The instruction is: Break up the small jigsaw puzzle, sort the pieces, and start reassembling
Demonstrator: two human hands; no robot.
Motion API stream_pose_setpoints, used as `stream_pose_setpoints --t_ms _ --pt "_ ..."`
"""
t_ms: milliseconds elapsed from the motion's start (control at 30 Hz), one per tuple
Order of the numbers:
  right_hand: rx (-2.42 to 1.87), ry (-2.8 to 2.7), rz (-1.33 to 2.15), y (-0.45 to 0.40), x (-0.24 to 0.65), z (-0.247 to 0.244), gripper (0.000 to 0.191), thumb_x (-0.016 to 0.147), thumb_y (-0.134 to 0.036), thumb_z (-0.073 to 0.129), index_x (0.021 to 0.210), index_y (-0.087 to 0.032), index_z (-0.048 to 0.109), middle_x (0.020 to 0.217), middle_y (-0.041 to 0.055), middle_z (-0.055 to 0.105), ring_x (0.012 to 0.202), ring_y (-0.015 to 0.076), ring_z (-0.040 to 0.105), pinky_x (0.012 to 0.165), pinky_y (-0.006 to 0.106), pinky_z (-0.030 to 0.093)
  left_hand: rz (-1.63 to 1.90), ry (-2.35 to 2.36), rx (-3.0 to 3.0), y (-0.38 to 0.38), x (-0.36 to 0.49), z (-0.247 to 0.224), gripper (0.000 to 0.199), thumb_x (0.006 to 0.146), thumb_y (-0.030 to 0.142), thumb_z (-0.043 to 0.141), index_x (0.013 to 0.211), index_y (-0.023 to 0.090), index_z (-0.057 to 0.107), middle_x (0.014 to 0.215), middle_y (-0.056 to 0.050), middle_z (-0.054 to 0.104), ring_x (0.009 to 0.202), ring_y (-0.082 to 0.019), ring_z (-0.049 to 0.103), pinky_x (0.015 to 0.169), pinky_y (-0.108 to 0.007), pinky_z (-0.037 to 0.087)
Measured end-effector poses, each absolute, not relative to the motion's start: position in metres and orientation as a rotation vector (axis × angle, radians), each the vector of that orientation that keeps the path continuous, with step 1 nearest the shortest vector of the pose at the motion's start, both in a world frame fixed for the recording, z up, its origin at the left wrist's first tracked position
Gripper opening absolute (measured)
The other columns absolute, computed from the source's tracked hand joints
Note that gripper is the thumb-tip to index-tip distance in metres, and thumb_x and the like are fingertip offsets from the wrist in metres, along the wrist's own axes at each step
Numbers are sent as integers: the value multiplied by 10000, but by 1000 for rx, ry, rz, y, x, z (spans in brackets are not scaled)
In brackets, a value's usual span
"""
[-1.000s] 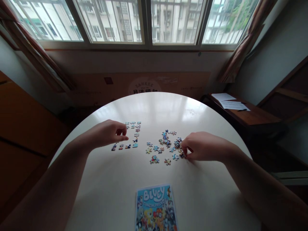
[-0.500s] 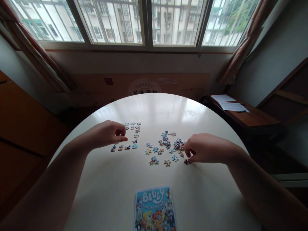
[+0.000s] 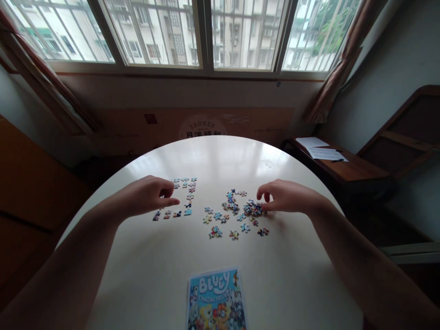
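Several jigsaw pieces point(image 3: 188, 211) lie in rows on the left of the round white table point(image 3: 144, 275), roughly outlining a frame whose left part is hidden by my left hand point(image 3: 153, 195). That hand hovers there, thumb and fingers apart, holding nothing visible. On the right, my right hand point(image 3: 283, 196) is over the edge of a pile of loose pieces point(image 3: 252, 207), its thumb and index finger apart, with no piece visible between them. More loose pieces point(image 3: 234, 234) are scattered left of and below the pile.
A blue picture sheet marked "Bluey" point(image 3: 217, 298) lies at the near middle of the table. Beyond the right edge is a brown wooden bench point(image 3: 357, 172) with papers point(image 3: 323, 153) and a pen. Windows and curtains are behind.
My right hand has moved up from the dark piece at the lower right to the pile, and its fingers have opened. My left hand stays over the rows. The view has shifted slightly.
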State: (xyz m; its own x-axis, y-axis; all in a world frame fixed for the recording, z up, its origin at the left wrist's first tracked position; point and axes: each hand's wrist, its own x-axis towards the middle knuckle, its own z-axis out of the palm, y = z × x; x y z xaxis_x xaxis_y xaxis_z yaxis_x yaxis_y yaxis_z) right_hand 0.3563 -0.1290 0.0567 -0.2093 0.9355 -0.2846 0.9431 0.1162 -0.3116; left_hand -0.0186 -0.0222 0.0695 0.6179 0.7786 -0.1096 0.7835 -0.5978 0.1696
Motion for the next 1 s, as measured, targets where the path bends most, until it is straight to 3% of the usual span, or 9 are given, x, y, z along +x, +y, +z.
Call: stream_pose_setpoints --t_ms 300,700,867,1000 --pt "2000 2240 -761 -121 365 51 232 743 -295 695 950 -222 769 992 56 734 815 201 662 659 274 449 -36 1295 2640 -19 -22 66 401 770 532 673 609 203 510 566 -5 518 523 -138 396 510 -271 269" --pt "2069 2172 -876 -113 398 46 480 726 -416 755 1160 -215 719 1067 73 729 877 218 680 732 286 482 -7 1256 2647 -12 -28 59 416 781 548 669 604 205 515 550 -5 505 507 -134 381 492 -267 264" --pt "2106 2219 -770 -113 397 46 343 757 -329 704 1074 -205 742 1030 68 725 853 200 670 709 273 472 17 1261 2647 -12 -28 59 416 775 542 678 602 205 504 547 -2 496 515 -136 373 497 -266 267" --pt "2018 2245 -817 -116 385 50 305 759 -392 706 1001 -212 753 976 58 721 800 184 656 664 264 454 -4 1272 2637 -12 -29 59 429 774 550 675 604 204 490 547 2 485 508 -131 363 490 -263 263"
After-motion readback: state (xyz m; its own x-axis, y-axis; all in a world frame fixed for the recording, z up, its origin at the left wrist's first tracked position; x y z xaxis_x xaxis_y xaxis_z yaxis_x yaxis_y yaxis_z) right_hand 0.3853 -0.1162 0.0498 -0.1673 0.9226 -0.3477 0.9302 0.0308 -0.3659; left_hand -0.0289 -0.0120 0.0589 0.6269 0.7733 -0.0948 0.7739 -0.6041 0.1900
